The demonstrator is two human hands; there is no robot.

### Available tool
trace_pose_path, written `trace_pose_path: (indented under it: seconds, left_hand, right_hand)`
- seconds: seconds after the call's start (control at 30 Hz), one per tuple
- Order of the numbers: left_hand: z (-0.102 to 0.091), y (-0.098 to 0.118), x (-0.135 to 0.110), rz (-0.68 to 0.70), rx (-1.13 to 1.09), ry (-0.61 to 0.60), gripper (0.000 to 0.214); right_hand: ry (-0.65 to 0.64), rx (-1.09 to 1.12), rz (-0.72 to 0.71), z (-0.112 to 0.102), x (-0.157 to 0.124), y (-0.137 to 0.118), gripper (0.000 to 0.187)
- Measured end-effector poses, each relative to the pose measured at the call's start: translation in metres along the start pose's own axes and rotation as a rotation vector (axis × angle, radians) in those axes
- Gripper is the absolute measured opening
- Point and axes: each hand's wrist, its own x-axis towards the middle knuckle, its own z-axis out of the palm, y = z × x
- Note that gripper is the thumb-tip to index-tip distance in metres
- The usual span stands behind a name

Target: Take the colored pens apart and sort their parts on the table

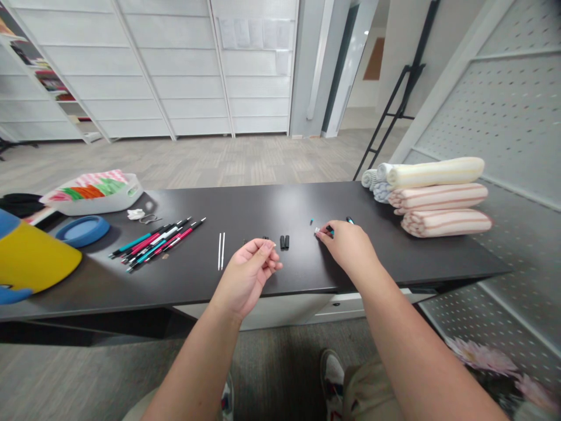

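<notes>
Pen parts [284, 241] lie mid-bench while the right hand [346, 244] pinches a teal piece [329, 231] and the left hand [252, 269], fingers curled, seems to hold something small; joining them looks next.

The right hand [346, 245] covers most of a small teal piece [329, 232] at its fingertips; what it pinches is too small to tell. The left hand [249, 272] curls its fingers, hiding its palm. At nine o'clock, the yellow object [30, 257] runs off the edge
</notes>
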Motion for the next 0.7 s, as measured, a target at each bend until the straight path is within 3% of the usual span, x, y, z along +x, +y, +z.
trace_pose_path:
  seconds: [0.17, 0.3, 0.43, 0.7]
  left_hand:
    - [-0.001, 0.0, 0.0, 0.001, 0.003, -0.008, 0.026]
    - [-0.001, -0.001, 0.001, -0.001, 0.005, -0.009, 0.027]
    - [-0.002, -0.002, 0.001, 0.012, -0.007, -0.015, 0.028]
    - [-0.003, -0.006, 0.002, 0.026, 0.058, -0.048, 0.026]
  right_hand:
    - [0.081, 0.054, -0.023, -0.007, -0.005, -0.001, 0.012]
    - [0.18, 0.305, -0.276, -0.021, -0.018, -0.018, 0.008]
    - [0.073, 0.631, -0.536, -0.027, -0.034, -0.043, 0.016]
    - [0.061, 0.796, -0.614, -0.016, -0.042, -0.06, 0.005]
